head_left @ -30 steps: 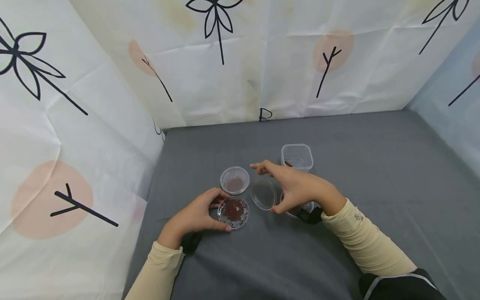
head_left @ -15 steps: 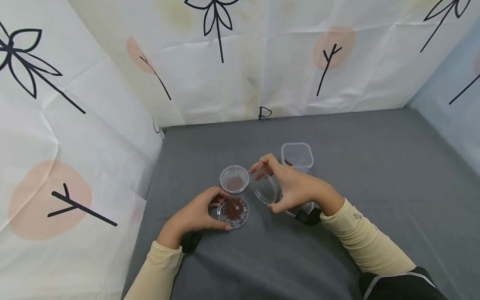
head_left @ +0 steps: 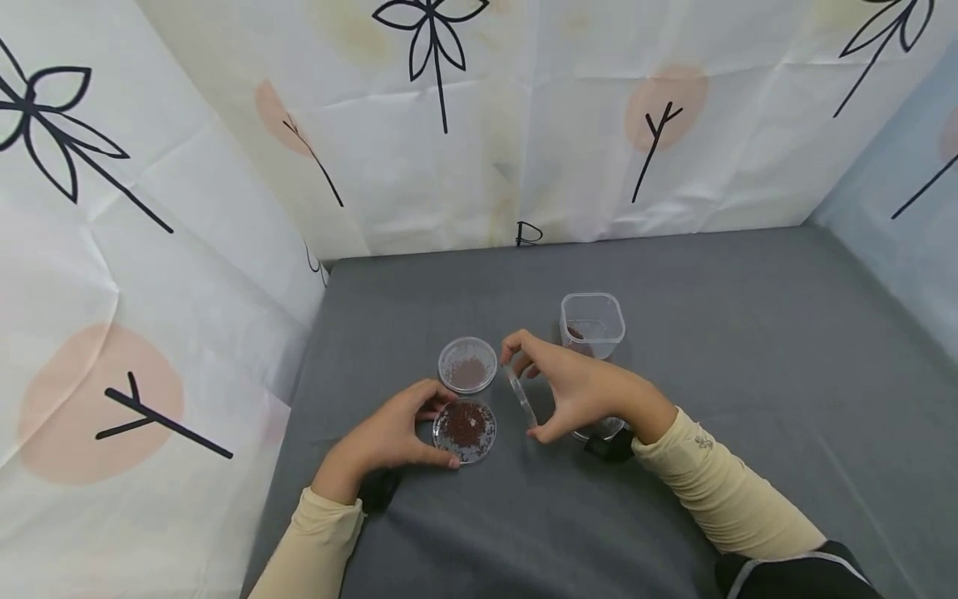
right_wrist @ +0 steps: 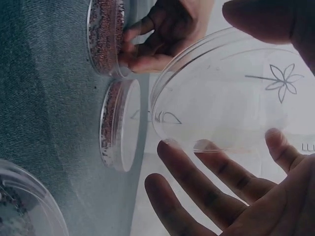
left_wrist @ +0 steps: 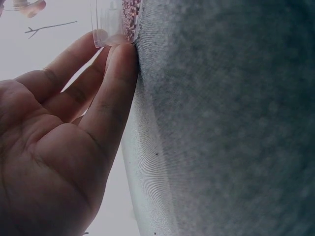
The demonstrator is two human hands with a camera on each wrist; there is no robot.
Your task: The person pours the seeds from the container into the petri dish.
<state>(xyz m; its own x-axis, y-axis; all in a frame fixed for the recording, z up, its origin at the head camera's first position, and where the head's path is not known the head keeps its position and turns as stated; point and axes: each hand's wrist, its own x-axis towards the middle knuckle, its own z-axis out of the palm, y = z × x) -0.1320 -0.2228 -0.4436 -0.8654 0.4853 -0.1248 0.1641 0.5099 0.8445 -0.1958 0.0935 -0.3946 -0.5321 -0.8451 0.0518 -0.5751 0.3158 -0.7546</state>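
Note:
My left hand [head_left: 397,428] holds the near petri dish [head_left: 464,430] by its sides, thumb in front and fingers behind; the dish rests on the table with reddish-brown granules in it. In the left wrist view that dish [left_wrist: 115,22] sits between the fingertips. My right hand [head_left: 584,383] grips a clear petri dish lid [head_left: 520,395] by its rim. The lid is raised and tipped almost on edge, just right of the near dish. Seen from the right wrist, the lid [right_wrist: 211,98] spans thumb to fingers and has nothing in it.
Behind the near dish stands a covered petri dish [head_left: 467,364] with similar granules. Another clear dish [head_left: 602,428] lies partly hidden under my right wrist. A square plastic tub [head_left: 593,320] with some dark material stands behind my right hand. Patterned cloth walls [head_left: 569,166] border the grey table [head_left: 748,333].
My right hand has lifted the lid and turned it from facing up to nearly on edge, its fingers now round the rim. The left hand and its dish have stayed put.

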